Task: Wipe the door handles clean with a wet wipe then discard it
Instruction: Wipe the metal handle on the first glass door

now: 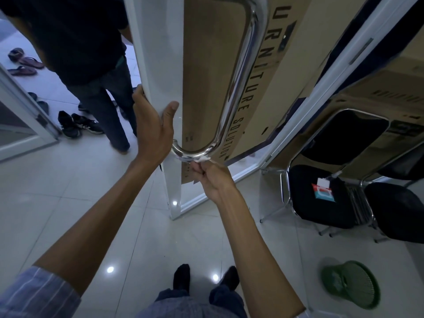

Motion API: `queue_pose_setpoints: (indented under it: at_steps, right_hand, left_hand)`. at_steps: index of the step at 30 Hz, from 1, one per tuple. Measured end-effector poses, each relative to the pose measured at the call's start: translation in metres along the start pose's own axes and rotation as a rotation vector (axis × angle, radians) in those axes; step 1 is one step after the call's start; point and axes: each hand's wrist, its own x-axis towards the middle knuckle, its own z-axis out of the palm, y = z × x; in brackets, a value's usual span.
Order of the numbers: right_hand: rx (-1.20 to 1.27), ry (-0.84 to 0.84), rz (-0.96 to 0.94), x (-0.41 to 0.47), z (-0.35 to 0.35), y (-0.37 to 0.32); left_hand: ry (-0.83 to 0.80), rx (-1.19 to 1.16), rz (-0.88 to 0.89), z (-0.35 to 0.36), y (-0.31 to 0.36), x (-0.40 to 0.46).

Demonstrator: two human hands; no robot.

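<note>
Wet wipe (203,159), limp, thin and easily torn, sits mid-frame pinched in the right hand (212,177) against the slick steel door handle (238,83), best bunched between fingertips, while the left hand (151,125) clasps the door edge (158,65).

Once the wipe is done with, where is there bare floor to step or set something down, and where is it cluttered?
Bare tile runs from the door edge back to the person's feet. More lies between the right forearm and the green basket. Crowded: shoes left of the door, and black chairs on the right, one holding a wipes pack.
</note>
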Motion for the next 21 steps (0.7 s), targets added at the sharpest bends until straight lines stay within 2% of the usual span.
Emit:
queue_pose_setpoints:
  at_steps: [10,16,21]
  right_hand:
    - [-0.009,0.147,-0.029,0.002,0.005,0.012]
    - [0.094,0.213,-0.088,0.005,0.024,0.026]
    - [0.155,0.238,-0.060,0.010,0.045,0.037]
  left_hand:
    - [0.010,0.038,-0.001,0.001,0.003,-0.003]
    - [0.002,-0.001,0.005,0.000,0.005,-0.001]
    - [0.006,-0.014,-0.008,0.001,0.006,0.000]
